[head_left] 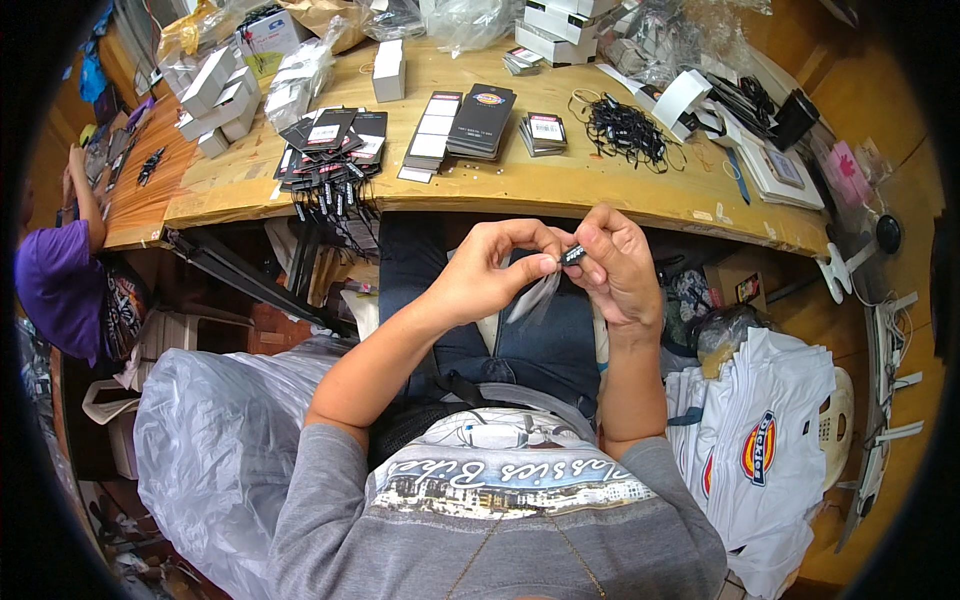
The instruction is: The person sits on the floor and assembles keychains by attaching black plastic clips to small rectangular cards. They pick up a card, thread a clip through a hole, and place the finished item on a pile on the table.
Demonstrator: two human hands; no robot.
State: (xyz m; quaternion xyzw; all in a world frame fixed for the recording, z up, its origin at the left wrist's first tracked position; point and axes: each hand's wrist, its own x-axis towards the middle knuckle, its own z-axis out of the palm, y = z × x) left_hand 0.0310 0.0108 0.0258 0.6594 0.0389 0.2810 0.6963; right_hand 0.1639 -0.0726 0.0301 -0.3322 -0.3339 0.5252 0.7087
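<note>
Above my lap, in front of the table edge, my two hands come together. My right hand (622, 268) is closed, its thumb and fingers pinching a small black hang-tag seal (572, 256) with white marks. My left hand (495, 268) is closed too, its thumb and forefinger pinched at the seal's left end, where a thin cord may run; it is too small to make out. Below the left fingertips hang motion-smeared pale tags (535, 300). On the table, a heap of black hang tags (328, 150) with cords spills over the front edge.
Stacks of white-faced tags (432, 130), black tags (482, 120) and small labels (543, 132) stand on the table. Right of them lies a tangle of black seal cords (625, 130). White boxes (222, 95) stand at left. White folded shirts (765, 440) lie at my right; a co-worker (70, 260) sits far left.
</note>
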